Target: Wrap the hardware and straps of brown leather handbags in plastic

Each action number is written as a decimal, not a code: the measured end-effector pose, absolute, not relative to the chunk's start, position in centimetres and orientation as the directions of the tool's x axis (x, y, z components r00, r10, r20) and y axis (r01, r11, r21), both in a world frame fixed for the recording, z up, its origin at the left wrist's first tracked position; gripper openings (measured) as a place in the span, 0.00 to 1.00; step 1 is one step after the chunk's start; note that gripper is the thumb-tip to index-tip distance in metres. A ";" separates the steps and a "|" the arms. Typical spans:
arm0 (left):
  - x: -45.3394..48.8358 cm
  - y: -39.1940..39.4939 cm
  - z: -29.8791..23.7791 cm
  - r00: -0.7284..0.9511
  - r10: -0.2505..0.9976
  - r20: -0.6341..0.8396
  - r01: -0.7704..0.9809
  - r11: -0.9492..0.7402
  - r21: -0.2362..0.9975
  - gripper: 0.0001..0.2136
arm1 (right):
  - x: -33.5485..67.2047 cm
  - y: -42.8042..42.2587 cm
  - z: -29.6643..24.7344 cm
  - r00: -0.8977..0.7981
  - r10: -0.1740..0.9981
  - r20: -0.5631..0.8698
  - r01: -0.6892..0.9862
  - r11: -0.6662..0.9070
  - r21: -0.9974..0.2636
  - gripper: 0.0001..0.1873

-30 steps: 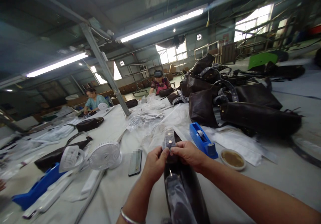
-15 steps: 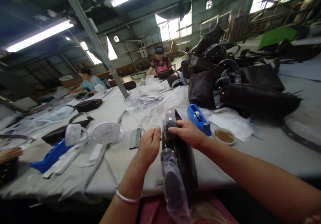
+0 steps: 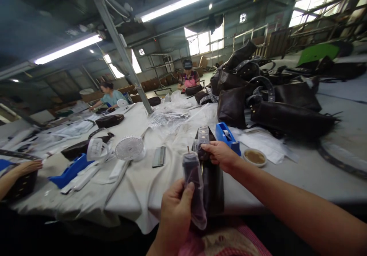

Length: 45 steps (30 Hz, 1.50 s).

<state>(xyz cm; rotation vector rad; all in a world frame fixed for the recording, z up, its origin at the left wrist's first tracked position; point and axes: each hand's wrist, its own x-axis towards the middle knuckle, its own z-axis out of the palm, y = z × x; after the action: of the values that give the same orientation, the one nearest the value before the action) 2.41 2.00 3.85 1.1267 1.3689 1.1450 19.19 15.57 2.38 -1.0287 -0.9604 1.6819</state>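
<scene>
A dark brown leather handbag [image 3: 214, 189] stands on the table edge right in front of me. My right hand [image 3: 221, 155] pinches its studded strap [image 3: 203, 135], which is wrapped in clear plastic, near the top of the bag. Lower and to the left, my left hand [image 3: 178, 206] is closed around a dark flat piece in a clear plastic sleeve [image 3: 195, 172], thumb on its face. A thin brownish tip pokes up from the top of that piece. Whether the piece is joined to the bag is hard to see.
Right of the bag are a blue tape dispenser [image 3: 228, 137] and a round dish of brown stuff [image 3: 255, 157]. A heap of dark bags [image 3: 289, 114] lies beyond. Leftward are a phone [image 3: 159, 156], a white fan [image 3: 129, 148] and a co-worker's hand [image 3: 27, 168]. Two people work farther back.
My left hand has dropped from beside the strap and now grips the plastic-sleeved piece, which is raised more upright. My right hand stays on the strap. The view has shifted slightly left.
</scene>
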 end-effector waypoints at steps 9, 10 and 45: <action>0.7 -3.7 5.8 -0.038 0.963 0.266 0.327 -0.240 0.914 0.13 | 17.5 3.9 2.8 -0.454 0.816 -0.359 -0.291 -0.516 -0.805 0.19; 0.7 -4.2 5.1 -0.007 0.964 0.264 0.354 -0.245 0.902 0.13 | 17.1 2.7 2.6 -0.479 0.803 -0.355 -0.269 -0.520 -0.811 0.18; -0.2 -6.2 2.4 0.130 0.878 -0.461 0.012 0.464 0.886 0.25 | 20.4 1.4 3.4 -0.419 0.904 -0.085 0.106 -0.045 -0.993 0.17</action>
<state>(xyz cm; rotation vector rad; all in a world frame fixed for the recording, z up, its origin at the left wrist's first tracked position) -0.22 -6.15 2.40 0.8947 1.2912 0.7697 20.41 1.38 3.39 -1.0917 -1.5679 1.5333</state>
